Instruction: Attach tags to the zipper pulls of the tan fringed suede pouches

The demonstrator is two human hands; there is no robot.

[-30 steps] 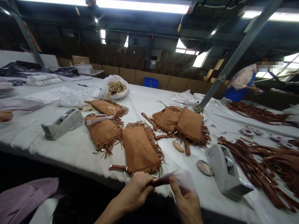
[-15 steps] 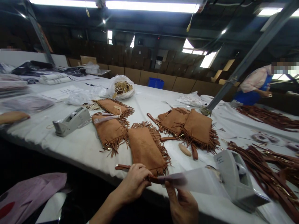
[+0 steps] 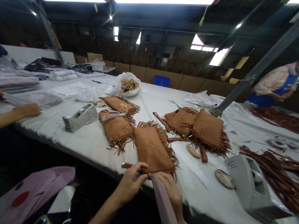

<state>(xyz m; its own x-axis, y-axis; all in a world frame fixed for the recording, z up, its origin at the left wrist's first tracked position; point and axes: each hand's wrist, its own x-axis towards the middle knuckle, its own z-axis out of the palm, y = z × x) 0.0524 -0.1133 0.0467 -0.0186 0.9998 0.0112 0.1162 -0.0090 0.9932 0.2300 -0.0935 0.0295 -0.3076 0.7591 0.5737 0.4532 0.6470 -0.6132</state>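
The brown fringed pouch (image 3: 151, 149) lies flat at the table's front edge. My left hand (image 3: 130, 183) is closed at its lower edge, pinching the wrist strap (image 3: 126, 165) near a small metal clasp. Strap end shows to the left of my fingers. Beside it my right hand (image 3: 171, 191) grips the top of a mauve wrapping strip (image 3: 162, 196), which hangs down over the table edge. My fingers partly hide where strip and clasp meet.
More fringed pouches (image 3: 209, 127) lie to the right and left. Grey tape dispensers (image 3: 247, 174) stand on both sides. Brown straps (image 3: 277, 177) are heaped at far right. Another person's hand (image 3: 28, 110) rests at left; a co-worker in a blue apron (image 3: 280, 90) stands behind.
My right hand has moved left and closer to my left hand. The wrapping strip, stretched out to the right before, now hangs downward. The view has shifted slightly.
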